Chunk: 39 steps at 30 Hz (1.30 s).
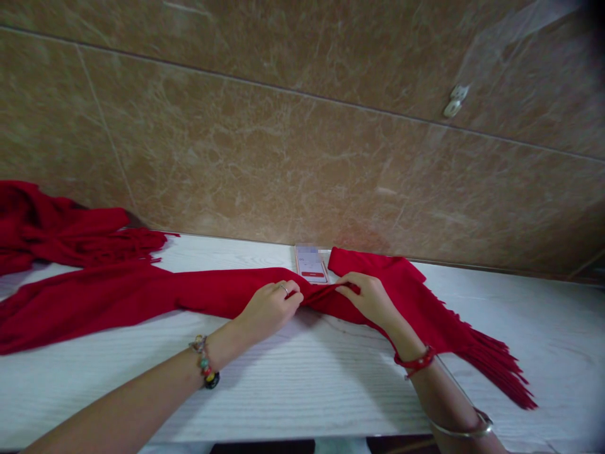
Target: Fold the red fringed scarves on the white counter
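A long red scarf (227, 291) stretches across the white table, its fringed end fanned out at the right. Near its middle, my left hand (271, 308) pinches the cloth, fingers closed; a ring and a beaded bracelet show on this arm. A short way to the right, my right hand (366, 296) grips the scarf's upper edge between thumb and fingers. Between the two hands the fabric is gathered into a narrow, slightly raised fold. Just behind this fold lies a phone (311, 265) with a lit screen.
At the far left, another bunched red fringed cloth (70, 233) lies against the wall. A brown marbled tile wall (265, 157) rises along the back of the white table (293, 384). A small white fitting (456, 101) is fixed to the wall at upper right.
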### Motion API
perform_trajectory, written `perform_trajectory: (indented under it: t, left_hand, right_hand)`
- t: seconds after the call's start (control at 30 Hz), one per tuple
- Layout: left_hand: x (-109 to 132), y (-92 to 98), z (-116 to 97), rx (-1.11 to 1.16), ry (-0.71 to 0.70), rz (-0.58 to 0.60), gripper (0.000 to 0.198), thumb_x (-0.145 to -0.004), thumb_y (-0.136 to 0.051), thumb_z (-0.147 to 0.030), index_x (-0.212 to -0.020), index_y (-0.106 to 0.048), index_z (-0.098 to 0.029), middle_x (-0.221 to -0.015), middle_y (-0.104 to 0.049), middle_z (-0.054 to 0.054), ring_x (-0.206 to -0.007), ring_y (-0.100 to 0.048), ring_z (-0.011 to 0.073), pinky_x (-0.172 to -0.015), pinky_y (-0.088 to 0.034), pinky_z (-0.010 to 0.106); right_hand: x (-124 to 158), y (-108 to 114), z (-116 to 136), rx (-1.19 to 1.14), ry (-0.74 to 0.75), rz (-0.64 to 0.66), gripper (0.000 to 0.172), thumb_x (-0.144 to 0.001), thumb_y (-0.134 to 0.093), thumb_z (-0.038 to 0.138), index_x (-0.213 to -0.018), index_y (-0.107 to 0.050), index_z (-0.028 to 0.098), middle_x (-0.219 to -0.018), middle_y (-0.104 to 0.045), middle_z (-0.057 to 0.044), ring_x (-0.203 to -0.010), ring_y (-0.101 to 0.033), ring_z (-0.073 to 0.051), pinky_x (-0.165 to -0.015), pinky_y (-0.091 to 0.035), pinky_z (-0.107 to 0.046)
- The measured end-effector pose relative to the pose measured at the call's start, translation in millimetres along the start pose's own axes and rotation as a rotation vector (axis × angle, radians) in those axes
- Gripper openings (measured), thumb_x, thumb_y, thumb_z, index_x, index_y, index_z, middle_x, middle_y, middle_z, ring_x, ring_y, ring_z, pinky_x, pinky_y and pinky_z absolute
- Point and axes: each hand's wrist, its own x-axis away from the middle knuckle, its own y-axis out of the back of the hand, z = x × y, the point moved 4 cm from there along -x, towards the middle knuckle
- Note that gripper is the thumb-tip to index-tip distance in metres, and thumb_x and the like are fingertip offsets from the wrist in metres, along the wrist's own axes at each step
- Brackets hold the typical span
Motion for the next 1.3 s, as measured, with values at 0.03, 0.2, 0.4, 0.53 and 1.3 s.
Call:
perform_trajectory:
  t: [0.03, 0.2, 0.4, 0.53, 1.3]
  left_hand:
    - [0.4, 0.2, 0.5, -0.014, -0.013, -0.006, 0.008, -0.082, -0.047, -0.014, -0.080, -0.055, -0.015, -0.084, -0.057, 0.004, -0.076, -0.054, 0.0155, -0.069, -0.046, 0.028]
    - [2.0, 4.3, -3.0, -0.005, -0.024, -0.102, 0.011, -0.084, -0.044, -0.014, -0.086, -0.055, -0.014, -0.082, -0.059, 0.005, -0.078, -0.055, 0.0160, -0.071, -0.046, 0.028]
    - [1.5, -2.1, -11.7, -0.085, -0.010, -0.026, 0.022, -0.078, -0.057, -0.022, -0.097, -0.053, -0.014, -0.089, -0.061, 0.006, -0.082, -0.057, 0.0210, -0.068, -0.047, 0.033]
    - [0.5, -0.2, -2.5, -0.130, 0.034, -0.017, 0.014, -0.080, -0.047, -0.007, -0.088, -0.056, -0.014, -0.082, -0.060, 0.005, -0.074, -0.058, 0.0175, -0.066, -0.047, 0.030]
    - [-2.5, -4.2, -1.2, 0.096, 0.090, 0.082, 0.006, -0.081, -0.052, -0.020, -0.080, -0.053, -0.014, -0.080, -0.056, 0.004, -0.073, -0.054, 0.0159, -0.065, -0.046, 0.026]
  right_hand:
    - [0.1, -0.3, -0.5, 0.011, 0.000, 0.005, 0.009, -0.074, -0.055, 0.015, -0.074, -0.064, 0.018, -0.075, -0.067, -0.004, -0.069, -0.061, -0.016, -0.067, -0.047, -0.026]
    - [0.5, -0.7, 0.3, 0.050, 0.015, 0.016, 0.009, -0.074, -0.056, 0.012, -0.074, -0.064, 0.016, -0.076, -0.067, -0.005, -0.071, -0.061, -0.016, -0.068, -0.047, -0.026]
    - [0.5, -0.3, 1.1, 0.059, 0.019, -0.011, 0.008, -0.074, -0.057, 0.012, -0.074, -0.063, 0.016, -0.074, -0.067, -0.004, -0.068, -0.061, -0.016, -0.066, -0.047, -0.025]
    - [1.4, -3.3, -0.5, 0.095, 0.047, 0.013, 0.008, -0.074, -0.056, 0.011, -0.075, -0.063, 0.016, -0.076, -0.067, -0.005, -0.070, -0.061, -0.016, -0.068, -0.048, -0.027]
    - [3.9, -16.9, 27.1, -0.011, 0.207, 0.006, 0.006, -0.076, -0.059, 0.013, -0.076, -0.062, 0.018, -0.075, -0.064, -0.003, -0.070, -0.059, -0.014, -0.067, -0.048, -0.026]
